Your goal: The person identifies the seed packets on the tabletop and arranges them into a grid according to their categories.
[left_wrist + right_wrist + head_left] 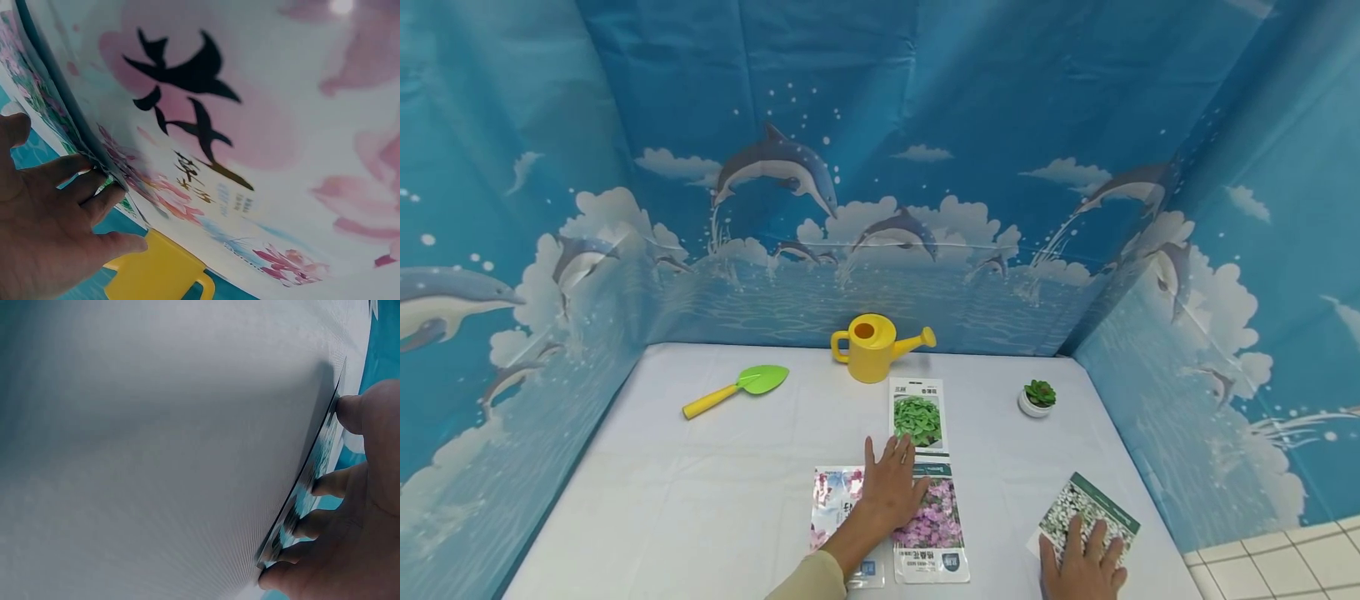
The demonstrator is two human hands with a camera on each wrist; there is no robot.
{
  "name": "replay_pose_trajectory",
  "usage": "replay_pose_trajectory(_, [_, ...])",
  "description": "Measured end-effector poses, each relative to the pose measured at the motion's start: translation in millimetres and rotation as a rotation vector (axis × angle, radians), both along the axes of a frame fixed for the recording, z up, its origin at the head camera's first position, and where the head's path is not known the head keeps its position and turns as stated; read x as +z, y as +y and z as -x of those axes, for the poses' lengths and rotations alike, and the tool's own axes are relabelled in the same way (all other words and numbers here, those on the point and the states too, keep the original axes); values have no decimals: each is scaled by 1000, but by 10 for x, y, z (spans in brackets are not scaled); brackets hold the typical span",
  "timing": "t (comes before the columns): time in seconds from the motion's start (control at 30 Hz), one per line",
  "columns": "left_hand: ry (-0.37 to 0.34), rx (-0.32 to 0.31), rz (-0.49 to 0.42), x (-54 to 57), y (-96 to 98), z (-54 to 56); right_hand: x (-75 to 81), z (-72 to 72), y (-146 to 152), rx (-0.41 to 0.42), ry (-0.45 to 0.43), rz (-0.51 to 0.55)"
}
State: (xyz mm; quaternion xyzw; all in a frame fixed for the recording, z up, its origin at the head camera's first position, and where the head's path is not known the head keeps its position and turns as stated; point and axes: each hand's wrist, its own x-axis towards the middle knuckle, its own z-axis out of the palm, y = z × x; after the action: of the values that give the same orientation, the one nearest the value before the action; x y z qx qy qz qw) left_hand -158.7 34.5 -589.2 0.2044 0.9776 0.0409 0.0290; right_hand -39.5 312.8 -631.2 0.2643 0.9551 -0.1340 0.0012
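My left hand (891,492) has its fingers spread over the inner edges of two seed packets lying side by side. One is a pale pink-blossom packet (835,500); the other is a purple-flower packet (934,521). Above them, near the fingertips, lies a green-leaf seed packet (917,417). In the left wrist view the pink-blossom packet (281,125) fills most of the frame. My right hand (1084,567) rests with splayed fingers on a white-flower seed packet (1086,504), which sits at an angle. In the right wrist view, fingertips (331,481) touch that packet's face, and a shadow shows along its edge.
A yellow watering can (871,354) stands at the back of the white table (700,500). A trowel (737,390) with a green blade lies at back left. A small potted succulent (1037,398) stands at back right. Blue dolphin curtains (880,150) enclose the table.
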Motion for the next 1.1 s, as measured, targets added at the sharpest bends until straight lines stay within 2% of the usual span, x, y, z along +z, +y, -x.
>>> replay_pose_trajectory(0.43, [15, 29, -8, 21, -65, -52, 74, 65, -90, 7, -47, -32])
replay_pose_trajectory(0.7, [11, 31, -7, -49, -114, -52, 83, 56, -91, 24, -29, -16])
replay_pose_trajectory(1.1, [-17, 50, -68, 22, -217, -126, 83, 57, -91, 20, -31, -20])
